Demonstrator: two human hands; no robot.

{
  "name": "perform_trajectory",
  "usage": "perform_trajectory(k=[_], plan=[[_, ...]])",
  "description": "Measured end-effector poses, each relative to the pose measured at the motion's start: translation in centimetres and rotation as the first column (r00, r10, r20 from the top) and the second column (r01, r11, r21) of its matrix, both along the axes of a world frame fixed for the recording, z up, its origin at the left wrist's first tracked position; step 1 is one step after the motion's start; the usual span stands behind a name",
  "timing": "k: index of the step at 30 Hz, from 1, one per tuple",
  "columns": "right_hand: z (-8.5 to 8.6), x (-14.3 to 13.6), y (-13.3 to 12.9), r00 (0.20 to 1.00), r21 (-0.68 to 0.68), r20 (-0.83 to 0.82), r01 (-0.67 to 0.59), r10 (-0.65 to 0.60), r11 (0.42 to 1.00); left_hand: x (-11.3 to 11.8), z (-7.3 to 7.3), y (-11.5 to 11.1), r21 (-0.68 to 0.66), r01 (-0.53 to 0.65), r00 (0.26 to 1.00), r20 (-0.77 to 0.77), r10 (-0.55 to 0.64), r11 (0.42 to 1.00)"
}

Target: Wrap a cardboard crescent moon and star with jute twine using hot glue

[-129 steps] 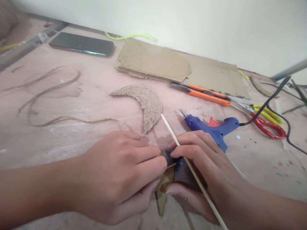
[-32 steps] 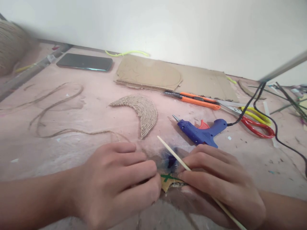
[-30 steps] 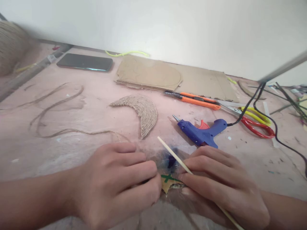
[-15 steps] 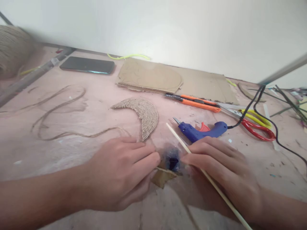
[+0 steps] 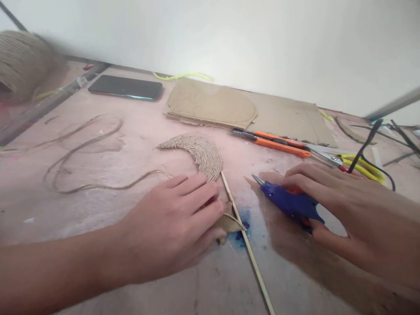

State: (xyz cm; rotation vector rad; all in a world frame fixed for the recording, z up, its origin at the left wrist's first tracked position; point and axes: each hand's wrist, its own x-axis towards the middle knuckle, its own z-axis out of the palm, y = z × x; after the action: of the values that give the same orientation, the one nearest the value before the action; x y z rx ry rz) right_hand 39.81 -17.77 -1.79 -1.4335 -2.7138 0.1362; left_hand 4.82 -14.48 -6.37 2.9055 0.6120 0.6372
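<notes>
My left hand (image 5: 177,218) is closed on a small cardboard piece (image 5: 229,222) with a strand of twine along its edge. A thin wooden stick (image 5: 254,258) lies on the table beside that piece, its upper end close to the twine-covered crescent (image 5: 200,153). My right hand (image 5: 341,210) is wrapped round the handle of a blue glue gun (image 5: 288,201), whose metal nozzle points up and left. Loose twine (image 5: 98,186) runs across the table to my left hand.
A phone (image 5: 126,87), cardboard sheets (image 5: 210,103) and an orange cutter (image 5: 282,146) lie toward the back. Scissors with yellow and red handles (image 5: 364,168) are at the right. A twine roll (image 5: 24,65) stands at the far left.
My right hand has let go of the stick, which now lies on the table, and has moved right onto the glue gun. The view has shifted slightly.
</notes>
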Motion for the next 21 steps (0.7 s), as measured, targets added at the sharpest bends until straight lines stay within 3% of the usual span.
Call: perform_trajectory(k=[6, 11, 16, 18, 21], plan=[[-0.2, 3.3, 0.2, 0.989, -0.097, 0.094, -0.106, 0.115, 0.990, -0.3, 0.2, -0.1, -0.097, 0.047, 0.999, 0.011, -0.047, 0.994], [-1.4, 4.5, 1.7, 0.991, -0.119, 0.002, -0.135, 0.136, 0.984, -0.2, 0.2, 0.6, -0.182, 0.137, 0.986, 0.115, -0.117, 0.974], [-3.1, 1.6, 0.8, 0.978, -0.013, -0.205, -0.026, 0.023, 1.000, -0.5, -0.1, 1.2, -0.252, 0.145, 0.980, 0.168, -0.105, 0.957], [-3.8, -0.2, -0.2, 0.926, 0.043, -0.375, 0.076, -0.055, 0.996, -0.5, -0.1, 1.3, -0.262, 0.131, 0.983, 0.156, -0.092, 0.956], [-4.5, -2.3, -1.9, 0.861, 0.116, -0.507, 0.120, -0.045, 0.986, -0.3, 0.2, 1.1, -0.263, 0.121, 0.986, 0.140, -0.087, 0.957]])
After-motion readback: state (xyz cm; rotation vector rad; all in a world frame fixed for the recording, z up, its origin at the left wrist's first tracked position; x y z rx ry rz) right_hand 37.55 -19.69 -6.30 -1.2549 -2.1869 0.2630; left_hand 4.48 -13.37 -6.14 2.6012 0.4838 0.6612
